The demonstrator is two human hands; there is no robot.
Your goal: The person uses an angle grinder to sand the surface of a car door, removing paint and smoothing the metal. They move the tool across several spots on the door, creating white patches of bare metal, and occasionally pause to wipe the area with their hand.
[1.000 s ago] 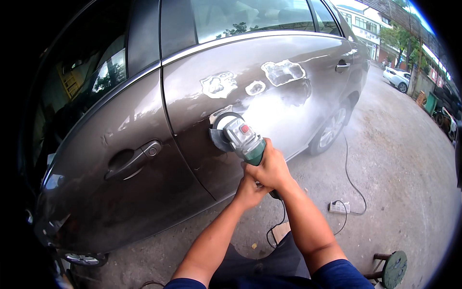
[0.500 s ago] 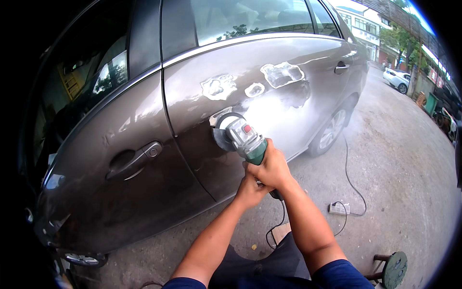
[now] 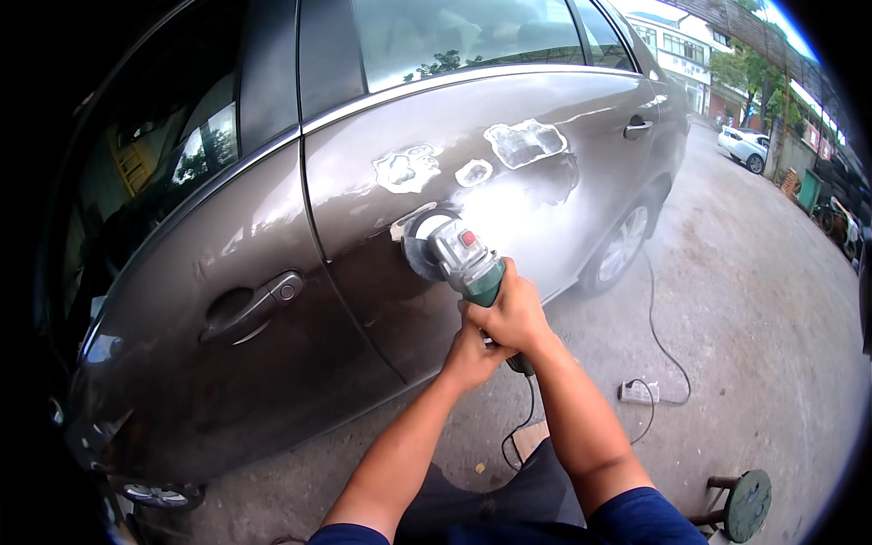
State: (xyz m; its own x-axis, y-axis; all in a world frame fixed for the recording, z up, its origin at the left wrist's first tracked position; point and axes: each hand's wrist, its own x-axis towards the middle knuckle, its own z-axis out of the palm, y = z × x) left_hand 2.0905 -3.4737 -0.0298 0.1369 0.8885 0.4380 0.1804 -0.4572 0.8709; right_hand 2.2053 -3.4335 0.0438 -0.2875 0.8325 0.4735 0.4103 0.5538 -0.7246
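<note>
Both my hands are wrapped round a green and silver angle grinder [image 3: 465, 259] with a red button. My right hand [image 3: 516, 313] grips its green body nearer the head; my left hand [image 3: 472, 359] closes round the rear end, lower down. The grinder's disc meets the brown car door [image 3: 363, 263] at a pale sanded patch [image 3: 411, 221], and a guard hides part of the disc. Above it on the same door are bare, light-edged patches: a ragged one [image 3: 406, 169], a small oval one [image 3: 474, 173] and a larger one [image 3: 527, 143]. Bright white dust or glare spreads over the panel right of the grinder.
A cord [image 3: 527, 413] hangs from the grinder. On the concrete lies a power strip [image 3: 639, 391] with a cable running toward the rear wheel [image 3: 625, 243]. A round stool [image 3: 748, 506] stands at lower right. The front door handle [image 3: 263, 304] sticks out at left.
The car appears shifted slightly left in the picture. The grinder stays on the same sanded patch, its head turned a little, and both hands keep their grip.
</note>
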